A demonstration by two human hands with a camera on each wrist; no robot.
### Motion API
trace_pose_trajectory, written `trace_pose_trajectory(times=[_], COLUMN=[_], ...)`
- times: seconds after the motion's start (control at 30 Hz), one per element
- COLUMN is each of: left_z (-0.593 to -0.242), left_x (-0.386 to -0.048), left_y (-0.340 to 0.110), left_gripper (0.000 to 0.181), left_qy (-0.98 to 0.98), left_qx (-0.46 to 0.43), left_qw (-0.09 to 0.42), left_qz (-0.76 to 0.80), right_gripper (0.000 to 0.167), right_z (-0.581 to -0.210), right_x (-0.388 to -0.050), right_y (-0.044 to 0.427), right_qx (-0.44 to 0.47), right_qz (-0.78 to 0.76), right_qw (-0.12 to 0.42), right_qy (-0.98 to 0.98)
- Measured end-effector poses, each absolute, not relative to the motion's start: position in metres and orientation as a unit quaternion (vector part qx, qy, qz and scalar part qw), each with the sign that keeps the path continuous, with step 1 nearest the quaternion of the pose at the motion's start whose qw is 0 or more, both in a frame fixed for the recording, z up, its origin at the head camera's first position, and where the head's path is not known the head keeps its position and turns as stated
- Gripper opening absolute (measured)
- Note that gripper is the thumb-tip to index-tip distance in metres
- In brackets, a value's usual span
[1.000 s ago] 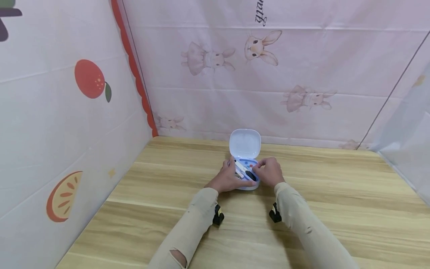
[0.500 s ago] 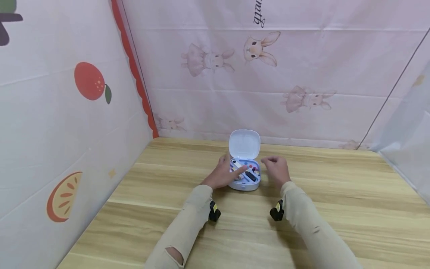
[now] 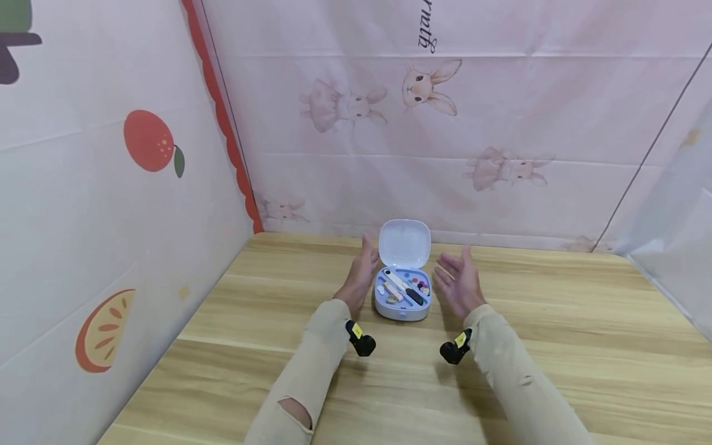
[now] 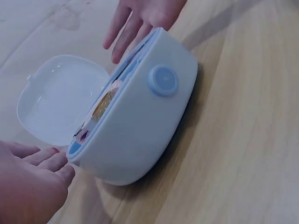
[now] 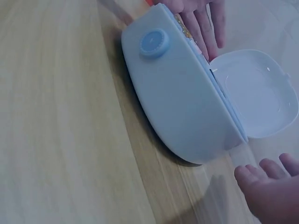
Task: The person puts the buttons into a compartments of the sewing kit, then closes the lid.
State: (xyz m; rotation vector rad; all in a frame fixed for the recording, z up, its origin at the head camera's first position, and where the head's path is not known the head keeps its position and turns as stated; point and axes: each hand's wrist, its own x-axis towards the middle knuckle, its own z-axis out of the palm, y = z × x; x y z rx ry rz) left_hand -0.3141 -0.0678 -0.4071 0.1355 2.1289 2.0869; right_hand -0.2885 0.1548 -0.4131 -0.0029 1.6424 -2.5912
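Note:
A small pale-blue and white box (image 3: 386, 312) stands on the table, its lid (image 3: 405, 243) tipped back. Inside lie a long white tool with a black end (image 3: 413, 296), a gold-coloured piece (image 4: 101, 106) and several small coloured pieces (image 3: 421, 285). On the box's left side is my left hand (image 3: 360, 276), fingers extended and holding nothing. My right hand (image 3: 461, 285) is held just off the right side, palm facing the box, fingers spread and bare. A round blue button (image 4: 163, 80) shows on the front wall in both wrist views.
The box sits on a wood-grain table (image 3: 400, 395) near a pink rabbit-print cloth (image 3: 356, 185) at the back. A white cloth with fruit prints (image 3: 50, 235) borders the left side. Both sleeves carry a black wrist camera, such as the left one (image 3: 361, 343).
My right hand has drawn back from inside the box and its fingers have spread. My left hand has moved off the box to its left, uncovering the contents.

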Motion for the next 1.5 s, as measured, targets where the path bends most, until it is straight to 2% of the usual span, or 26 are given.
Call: trace_pose_trajectory(times=[0.23,0.37,0.57,0.83,1.07,1.33,1.5], left_z=[-0.4084,-0.4093,-0.4087,-0.4090,-0.4122,-0.4141,-0.4152], left_x=[-0.3163,-0.3170,-0.3178,-0.3186,-0.3207,-0.3189,-0.3185], left_y=[-0.0662,-0.0645,-0.0648,-0.0663,-0.0694,-0.0711,-0.0709], left_gripper=[0.108,0.114,0.129,0.131,0.122,0.127,0.119], left_qy=[0.658,0.651,0.663,0.668,0.667,0.679,0.688], left_qx=[0.045,0.053,0.061,0.054,0.066,0.065,0.078], left_qw=[0.098,0.107,0.120,0.127,0.114,0.118,0.120], left_qz=[0.745,0.750,0.736,0.731,0.734,0.722,0.712], right_gripper=[0.104,0.105,0.105,0.107,0.106,0.103,0.101], right_z=[-0.4124,-0.4117,-0.4122,-0.4116,-0.4128,-0.4151,-0.4165], right_x=[-0.2894,-0.2890,-0.2884,-0.2880,-0.2896,-0.2908,-0.2910], right_y=[0.1562,0.1549,0.1523,0.1519,0.1499,0.1502,0.1499], right_qx=[-0.067,-0.076,-0.091,-0.088,-0.086,-0.087,-0.082], right_qz=[-0.861,-0.859,-0.846,-0.832,-0.820,-0.815,-0.817], right_qw=[0.086,0.100,0.100,0.103,0.100,0.100,0.091], right_qy=[0.496,0.496,0.516,0.538,0.556,0.564,0.564])
